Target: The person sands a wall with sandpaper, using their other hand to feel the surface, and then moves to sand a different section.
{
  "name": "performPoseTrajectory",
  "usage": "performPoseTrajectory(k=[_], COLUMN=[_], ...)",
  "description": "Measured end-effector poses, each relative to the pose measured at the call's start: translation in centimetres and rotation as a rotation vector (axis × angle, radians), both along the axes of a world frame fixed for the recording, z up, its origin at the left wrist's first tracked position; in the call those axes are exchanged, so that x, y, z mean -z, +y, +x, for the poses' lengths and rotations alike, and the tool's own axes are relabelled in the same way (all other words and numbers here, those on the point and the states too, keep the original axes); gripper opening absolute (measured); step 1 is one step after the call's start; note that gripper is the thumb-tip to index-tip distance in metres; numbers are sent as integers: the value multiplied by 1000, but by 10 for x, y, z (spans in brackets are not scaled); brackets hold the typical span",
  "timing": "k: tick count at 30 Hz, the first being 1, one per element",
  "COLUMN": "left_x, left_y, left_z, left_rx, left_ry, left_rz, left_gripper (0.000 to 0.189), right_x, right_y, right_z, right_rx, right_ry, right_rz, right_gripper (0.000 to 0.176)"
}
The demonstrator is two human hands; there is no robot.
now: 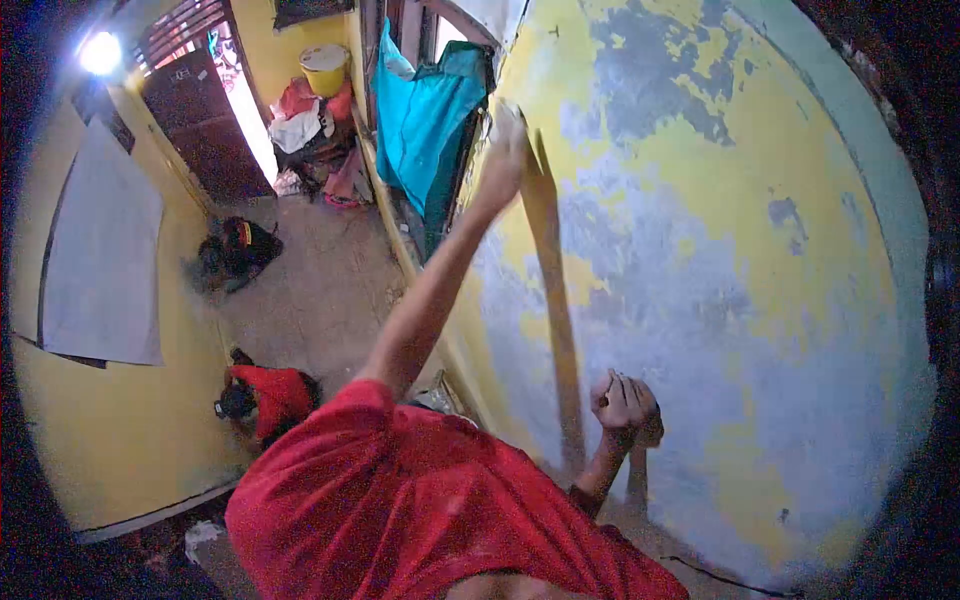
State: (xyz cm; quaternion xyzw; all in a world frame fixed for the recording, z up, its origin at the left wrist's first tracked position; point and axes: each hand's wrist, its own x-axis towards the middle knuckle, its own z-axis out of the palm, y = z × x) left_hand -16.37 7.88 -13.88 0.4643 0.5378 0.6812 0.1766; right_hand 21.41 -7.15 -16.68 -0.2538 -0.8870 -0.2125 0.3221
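Note:
My left hand (pixel 507 155) is raised high beside the painted wall (pixel 680 290), near the window frame, with its fingers stretched upward and slightly blurred. Nothing shows in it. Lower on the right, my right hand (pixel 622 402) is closed close to the same wall, its fingers curled round something too hidden to name. Yellow paint and worn grey-blue patches cover the wall, and shadows of both arms fall on it. A turquoise cloth (pixel 425 125) hangs at the window, left of my left hand.
Two people, one in a red shirt (pixel 275 398) and one in dark clothing (pixel 245 250), are low near the left wall. A white sheet (pixel 105 250) hangs there. A yellow bucket (pixel 325 75) tops a cloth pile beyond the tiled floor (pixel 330 270). A bright lamp (pixel 101 53) shines upper left.

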Motion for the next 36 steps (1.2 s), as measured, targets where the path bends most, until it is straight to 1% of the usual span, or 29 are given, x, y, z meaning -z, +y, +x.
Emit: performPoseTrajectory(k=[1, 2, 4, 5, 6, 8, 9, 10, 12, 13, 15, 16, 18, 19, 20, 21, 22, 24, 25, 27, 28, 30, 31, 32, 33, 34, 36], left_x=[-13, -17, 10, 35, 25, 22, 19, 18, 13, 12, 8, 11, 35, 27, 21, 20, 51, 16, 10, 6, 10, 17, 8, 2, -3, -2, 15], left_y=[8, 9, 14, 14, -13, -22, -19, -7, 9, 10, 17, 6, -6, -5, -6, -9, 40, 39, 37, 18, 7, -11, -11, -2, 13, 22, 24], left_z=[-13, -14, -2, 12, 33, 49, 40, 27, -12, -10, -2, 10, 52, 54, 58, 64, 33, -15, -8, 6, 22, 55, 43, 20, -9, -22, -7], left_rx=[-74, -37, -197, -106, -5, -50, 32, -15, 4, 6, 55, 41, -3, 0, -52, -100, 45, -30, -23, -33, -47, -77, -11, -15, 45, 106, 67], left_ry=[122, 60, 270, 290, 249, 166, 124, 168, 254, 255, 60, 127, 193, 196, 167, 129, 4, 400, 397, 180, 185, 190, 189, 177, 125, 77, 110], left_rz=[230, 273, 231, 255, 137, 137, 130, 170, 78, 76, 168, 119, 148, 158, 109, 49, 178, 181, 190, 277, 287, 186, 280, 271, 292, 315, 280], left_gripper=[61, 56, 53, 56, 62, 64, 67, 69, 69, 69, 69, 71, 73, 73, 72, 71, 70, 73, 73, 69, 69, 70, 63, 63, 64, 65, 65], right_x=[-4, -13, -18, -12, -7, -8, -9, -10, -11, -13, -12, -11, -8, -8, -7, -9, -12, -12, -13, -12, -8, -8, -10, -10, -11, -12, -14], right_y=[-4, -14, -8, -5, -4, 0, -2, -3, -3, -3, -4, -2, -5, -4, -1, 0, -2, -6, -7, -5, -4, 2, 1, -2, -4, -5, -7], right_z=[-2, -6, -12, -12, -11, -12, -14, -13, -15, -18, -17, -17, -15, -16, -17, -16, -12, -13, -13, -16, -16, -23, -24, -22, -21, -21, -25], right_rx=[5, 44, 67, 58, 51, 39, 49, 59, 57, 47, 62, 77, 103, 138, 144, 95, 46, 93, 78, 40, 71, 92, 88, 89, 87, 80, 72], right_ry=[-10, -28, -35, -15, 2, -31, -41, -58, -38, -2, -14, -25, -26, -32, -32, -52, -78, -73, -44, -7, -17, -30, -29, -34, -47, -43, -28], right_rz=[-10, -34, -32, 4, 32, 24, 26, 25, 38, 64, 44, 28, 9, -21, -15, -15, -18, -9, 10, 41, 51, 64, 75, 79, 72, 78, 92], right_gripper=[15, 15, 15, 16, 16, 18, 19, 20, 21, 22, 22, 21, 21, 20, 20, 18, 17, 15, 15, 15, 15, 16, 16, 17, 17, 18, 19])
